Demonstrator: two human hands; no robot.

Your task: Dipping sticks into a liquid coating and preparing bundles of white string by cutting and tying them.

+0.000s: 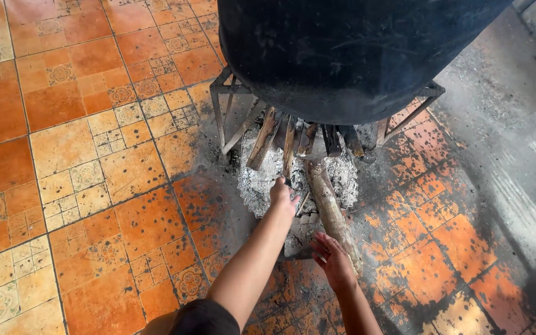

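A: Where is the left hand (284, 193)?

B: Stretched out over the pile of grey ash (262, 180), its fingers curled around the near end of a thin stick (289, 149). The stick runs away from the hand, up under the big black pot (348, 56).

A: And the right hand (332, 257)?

B: Lower down, close to the body, fingers loose and spread. It lies against the near end of a thick log (330, 208); I cannot tell whether it grips the log or only touches it. The log slants from that hand up toward the pot.

A: What holds the pot?

B: A metal stand (221, 102), with several sticks of firewood (262, 141) fanned beneath it. The orange tiled floor (82, 155) around the ash is blackened with soot.
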